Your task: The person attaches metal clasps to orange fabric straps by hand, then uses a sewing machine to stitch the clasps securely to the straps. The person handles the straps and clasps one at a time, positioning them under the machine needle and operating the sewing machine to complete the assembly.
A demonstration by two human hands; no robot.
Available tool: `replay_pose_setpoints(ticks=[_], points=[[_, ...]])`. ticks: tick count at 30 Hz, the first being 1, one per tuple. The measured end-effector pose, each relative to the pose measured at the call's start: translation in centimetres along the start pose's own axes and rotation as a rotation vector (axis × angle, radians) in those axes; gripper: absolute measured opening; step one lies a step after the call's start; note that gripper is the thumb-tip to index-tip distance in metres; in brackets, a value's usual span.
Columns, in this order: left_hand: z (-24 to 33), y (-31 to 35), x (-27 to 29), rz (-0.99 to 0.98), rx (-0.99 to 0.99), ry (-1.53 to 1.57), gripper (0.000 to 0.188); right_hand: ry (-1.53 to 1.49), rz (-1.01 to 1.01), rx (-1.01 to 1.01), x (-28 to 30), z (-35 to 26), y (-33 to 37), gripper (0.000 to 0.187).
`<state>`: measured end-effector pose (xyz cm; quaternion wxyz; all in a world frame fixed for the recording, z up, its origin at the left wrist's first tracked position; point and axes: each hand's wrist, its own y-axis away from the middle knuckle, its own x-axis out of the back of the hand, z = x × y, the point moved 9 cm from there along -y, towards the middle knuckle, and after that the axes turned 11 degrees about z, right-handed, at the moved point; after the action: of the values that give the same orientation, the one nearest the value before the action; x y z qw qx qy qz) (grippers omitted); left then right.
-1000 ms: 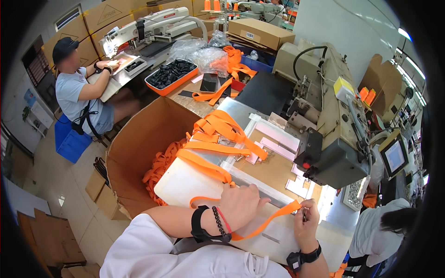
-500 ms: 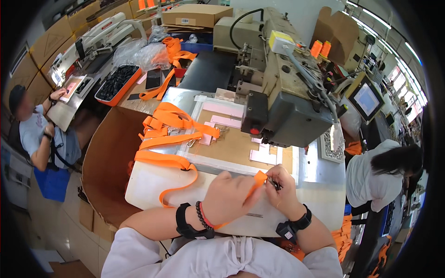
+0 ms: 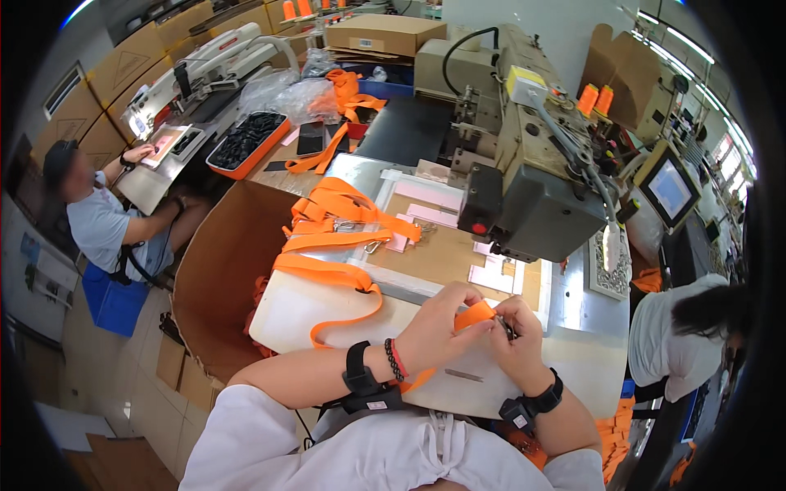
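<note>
White and smooth in front, the bench [image 3: 577,360] is the biggest thing. A grey sewing machine [image 3: 544,192] stands on its far right side. A big brown box [image 3: 225,262] is open to the left of the bench. Orange straps [image 3: 336,204] lie in a messy heap on the bench's left part. Near the front edge, the left hand [image 3: 438,327] pinches an orange strap [image 3: 476,314] close to its end. The right hand [image 3: 519,331] is next to it, fingers closed around a small metal clip [image 3: 508,329], mostly hidden.
</note>
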<state>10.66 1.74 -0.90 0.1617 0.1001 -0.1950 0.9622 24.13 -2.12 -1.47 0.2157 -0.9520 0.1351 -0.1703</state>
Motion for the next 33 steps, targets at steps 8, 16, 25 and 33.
replay_pose_setpoints(ticks=[8, 16, 25, 33], points=[[-2.9, 0.8, -1.9, -0.119, 0.312, 0.413, 0.024, -0.100, -0.006, -0.129, -0.2, -0.1, -0.1, 0.010], [-4.2, 0.3, -1.0, -0.041, 0.422, 0.535, 0.022, -0.249, -0.015, -0.343, -0.9, 0.9, 0.2, 0.013], [-4.5, -0.5, -0.3, 0.007, 0.443, 0.581, 0.022, -0.566, -0.257, -0.883, -2.0, 2.8, 2.3, 0.042], [-3.5, -0.5, 0.0, 0.057, 0.290, 0.438, 0.018, -0.652, -0.373, -0.827, -2.4, 2.2, 2.1, 0.042]])
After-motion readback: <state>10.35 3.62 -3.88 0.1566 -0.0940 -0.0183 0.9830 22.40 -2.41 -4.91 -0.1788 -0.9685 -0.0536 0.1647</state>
